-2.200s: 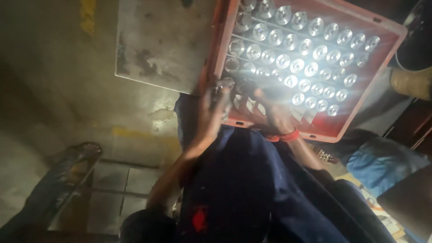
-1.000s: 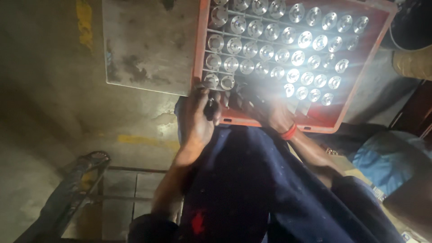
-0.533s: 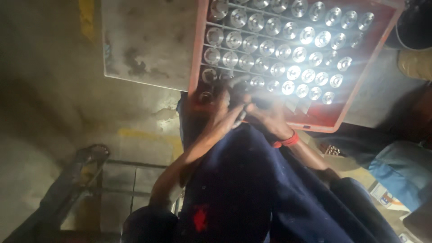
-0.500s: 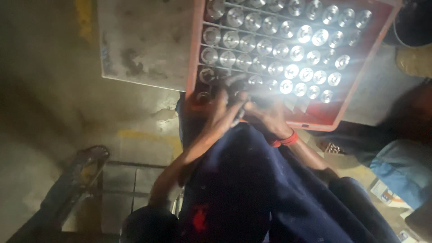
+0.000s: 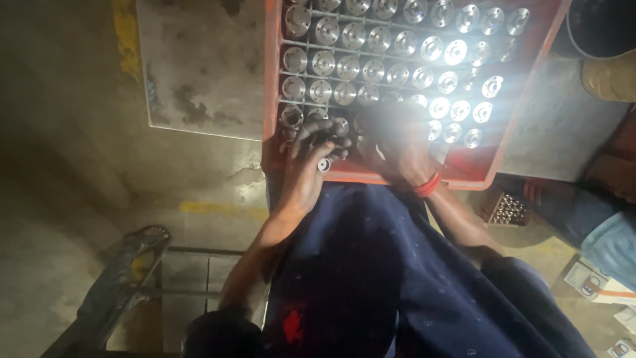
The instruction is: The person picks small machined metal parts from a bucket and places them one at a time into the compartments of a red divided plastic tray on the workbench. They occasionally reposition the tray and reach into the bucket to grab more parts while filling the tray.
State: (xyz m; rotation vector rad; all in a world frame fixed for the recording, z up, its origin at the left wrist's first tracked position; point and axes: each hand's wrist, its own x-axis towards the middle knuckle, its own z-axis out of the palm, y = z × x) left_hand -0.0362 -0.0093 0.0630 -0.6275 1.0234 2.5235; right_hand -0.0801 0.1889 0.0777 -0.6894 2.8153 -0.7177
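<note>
You are looking down at a dim concrete floor point(image 5: 79, 132) with a yellow painted stripe point(image 5: 122, 30), and a scuffed grey desk point(image 5: 199, 66) carries the red crate point(image 5: 503, 142) that anchors everything here. Left of the crate and below it, a dark metal frame point(image 5: 119, 285) stands on the floor.

At the crate's near left corner, your left hand point(image 5: 308, 166) curls its fingers point(image 5: 324, 136) narrowly around a small metal cylinder point(image 5: 324, 164). Its open round end faces back toward you, so the long axis seems to run from your palm out toward the crate, roughly level rather than upright.

Inside the crate, a wire grid keeps rows of shiny round metal parts point(image 5: 371, 66) standing on end, faces up. Your right hand point(image 5: 397, 149), with a red band point(image 5: 429, 185) at the wrist, rests on the crate's near edge, washed out by glare; I cannot tell whether its fingers hold anything.

You seem to be mid-handling of one piece at the near row. Seating it would call for turning it upright over a free cell.

Right of the crate, another person's leg in blue cloth point(image 5: 596, 225) sits near a small box of parts point(image 5: 509, 209).
</note>
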